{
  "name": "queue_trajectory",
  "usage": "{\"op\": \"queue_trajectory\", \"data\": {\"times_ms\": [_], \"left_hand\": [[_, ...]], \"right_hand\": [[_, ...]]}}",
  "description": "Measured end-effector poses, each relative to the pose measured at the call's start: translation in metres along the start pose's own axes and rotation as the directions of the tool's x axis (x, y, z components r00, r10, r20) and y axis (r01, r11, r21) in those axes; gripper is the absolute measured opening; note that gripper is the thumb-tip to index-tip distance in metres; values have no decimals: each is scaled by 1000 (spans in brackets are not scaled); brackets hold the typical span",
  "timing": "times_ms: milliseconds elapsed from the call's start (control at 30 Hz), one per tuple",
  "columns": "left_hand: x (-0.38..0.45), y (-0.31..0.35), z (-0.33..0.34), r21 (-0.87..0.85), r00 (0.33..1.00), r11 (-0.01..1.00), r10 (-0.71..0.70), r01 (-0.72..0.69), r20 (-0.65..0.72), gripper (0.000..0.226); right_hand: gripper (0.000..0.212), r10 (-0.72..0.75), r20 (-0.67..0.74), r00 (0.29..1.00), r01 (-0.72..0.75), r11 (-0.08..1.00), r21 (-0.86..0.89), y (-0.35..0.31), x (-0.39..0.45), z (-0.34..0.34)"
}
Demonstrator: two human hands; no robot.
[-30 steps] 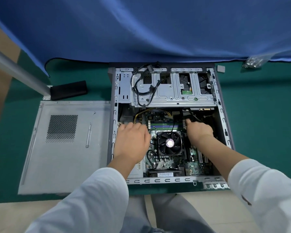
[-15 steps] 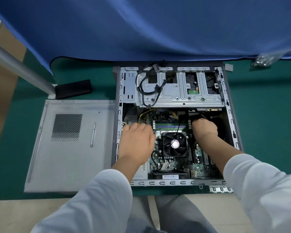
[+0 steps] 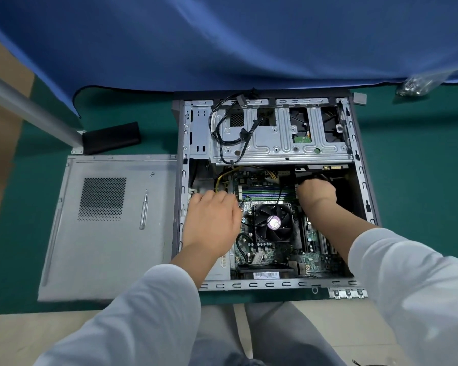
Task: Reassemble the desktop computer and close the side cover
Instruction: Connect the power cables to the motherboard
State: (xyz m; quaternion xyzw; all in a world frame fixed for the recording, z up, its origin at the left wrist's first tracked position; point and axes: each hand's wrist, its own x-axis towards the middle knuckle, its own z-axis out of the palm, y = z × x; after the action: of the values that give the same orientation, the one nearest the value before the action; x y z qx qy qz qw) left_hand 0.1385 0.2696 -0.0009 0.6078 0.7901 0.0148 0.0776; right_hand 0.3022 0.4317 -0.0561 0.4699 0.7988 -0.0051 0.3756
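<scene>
Grey metal open computer case (image 3: 360,175) frame centre on green mat (image 3: 418,180). Left hand (image 3: 212,220) flat inside, fingers straight, together. Right hand (image 3: 316,192) curled on black cable (image 3: 325,177). Grey steel side cover (image 3: 109,249) left of case; silver screwdriver (image 3: 144,210) on it.

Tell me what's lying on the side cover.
On the cover: a screwdriver and one small screw. Anything beneath the panel is hidden.
</scene>
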Motion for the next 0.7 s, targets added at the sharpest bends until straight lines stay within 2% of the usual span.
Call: {"op": "queue_trajectory", "data": {"times_ms": [200,367,533,700], "left_hand": [[1,1,1,-14,999,1000,1,-2,-33,32],[0,2,-1,-35,997,999,-9,6,-70,38],[0,1,0,-40,997,999,-7,4,-77,36],[0,2,0,-48,998,999,-6,3,-66,37]], "right_hand": [[29,35,18,999,-36,993,115,8,4,-1],[29,-14,-58,998,20,994,103,20,-1,6],[26,-46,-68,997,55,991,125,27,0,7],[28,-72,-45,996,72,997,2,23,-5,5]]}}
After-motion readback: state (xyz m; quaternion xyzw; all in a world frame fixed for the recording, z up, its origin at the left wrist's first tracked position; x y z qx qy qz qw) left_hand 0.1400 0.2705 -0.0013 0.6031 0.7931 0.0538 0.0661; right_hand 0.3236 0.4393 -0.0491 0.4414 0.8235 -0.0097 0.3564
